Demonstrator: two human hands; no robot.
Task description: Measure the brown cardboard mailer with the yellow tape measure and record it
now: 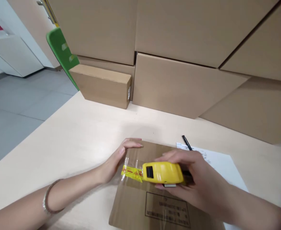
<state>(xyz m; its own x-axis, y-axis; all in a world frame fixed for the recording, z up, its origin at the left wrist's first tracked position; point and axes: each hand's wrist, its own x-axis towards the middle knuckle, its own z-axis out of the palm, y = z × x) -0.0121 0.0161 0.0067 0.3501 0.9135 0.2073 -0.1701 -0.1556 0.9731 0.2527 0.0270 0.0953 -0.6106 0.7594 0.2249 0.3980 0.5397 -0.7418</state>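
Note:
A brown cardboard box [133, 204] lies flat on the table, with clear tape at its left edge and a black printed frame on top. My left hand [113, 159] rests against the box's far left corner, its fingers stretched along the edge. In my right hand [198, 175] is a yellow tape measure [164, 172] with a black button and a metal clip, held over the box top. A yellow strip with red print [132, 172] runs from the box's left edge to the tape measure; whether the two are joined I cannot tell.
White paper [219, 163] with dark marks lies partly under the box and right arm, a black pen [187, 142] on its far edge. Large cartons [174, 86] form a wall behind. A smaller box [104, 88] and a green chair back [62, 48] stand at the far left.

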